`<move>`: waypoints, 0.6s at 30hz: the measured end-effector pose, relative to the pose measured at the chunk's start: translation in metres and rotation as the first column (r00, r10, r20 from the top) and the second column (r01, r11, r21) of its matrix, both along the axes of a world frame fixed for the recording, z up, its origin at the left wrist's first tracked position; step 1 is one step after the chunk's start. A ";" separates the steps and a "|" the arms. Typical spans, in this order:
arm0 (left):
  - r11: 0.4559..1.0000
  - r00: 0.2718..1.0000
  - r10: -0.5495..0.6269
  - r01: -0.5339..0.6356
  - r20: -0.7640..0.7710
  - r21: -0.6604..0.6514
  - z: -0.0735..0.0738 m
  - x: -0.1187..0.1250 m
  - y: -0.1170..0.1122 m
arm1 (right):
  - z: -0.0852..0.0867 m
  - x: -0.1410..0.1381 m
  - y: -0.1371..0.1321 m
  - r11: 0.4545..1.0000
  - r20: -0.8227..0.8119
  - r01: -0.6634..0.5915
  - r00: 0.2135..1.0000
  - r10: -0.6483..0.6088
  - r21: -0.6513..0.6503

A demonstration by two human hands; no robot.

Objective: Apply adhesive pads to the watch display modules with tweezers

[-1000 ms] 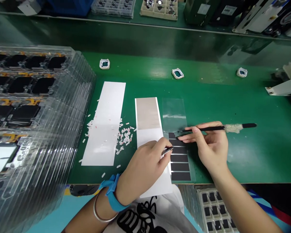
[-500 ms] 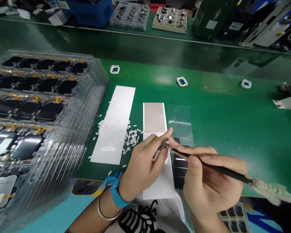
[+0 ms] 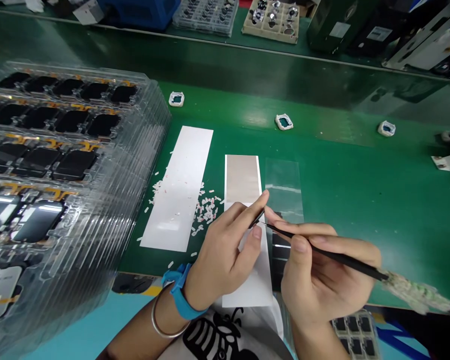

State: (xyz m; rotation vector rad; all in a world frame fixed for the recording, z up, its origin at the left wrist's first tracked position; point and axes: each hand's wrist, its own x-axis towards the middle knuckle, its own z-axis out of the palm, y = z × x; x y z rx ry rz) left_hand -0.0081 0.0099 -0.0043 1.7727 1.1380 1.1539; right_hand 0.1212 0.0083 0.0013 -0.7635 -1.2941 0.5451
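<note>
My right hand point(image 3: 330, 275) grips black tweezers point(image 3: 341, 257), their rear end wrapped in pale material. The tips point left, at a small dark part point(image 3: 256, 218) pinched between the fingers of my left hand point(image 3: 228, 250). Most of that part is hidden by the fingers, so its kind does not show. Under both hands lies a white sheet point(image 3: 247, 290) with a beige panel point(image 3: 242, 179) at its far end. A clear film point(image 3: 284, 187) is just right of it, with dark strips point(image 3: 280, 252) nearer to me, partly covered by my right hand.
A tall stack of clear trays point(image 3: 135, 165) holding black screens stands at left. Another white sheet point(image 3: 180, 185) lies among scattered small pale tabs point(image 3: 207, 210). Three white frames point(image 3: 284, 121) are spread along the back. A shelf point(image 3: 195, 45) with boxes and trays runs behind.
The camera view has shifted slightly. My left thumb has moved a little on the dark part, and the tweezers' tips stay close to it.
</note>
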 end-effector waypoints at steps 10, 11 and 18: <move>1.000 1.000 0.005 -0.005 -0.025 -0.002 0.000 0.000 0.000 | -0.001 -0.001 -0.001 0.999 -0.011 0.043 0.999 -0.044 -0.029; 1.000 0.999 0.007 -0.007 -0.032 -0.006 0.000 0.000 0.000 | -0.001 -0.001 -0.001 0.999 -0.014 0.040 0.999 -0.040 -0.031; 1.000 0.998 0.008 -0.010 -0.063 -0.019 -0.001 0.000 0.000 | -0.002 0.000 0.001 0.999 0.006 0.036 0.999 -0.036 0.001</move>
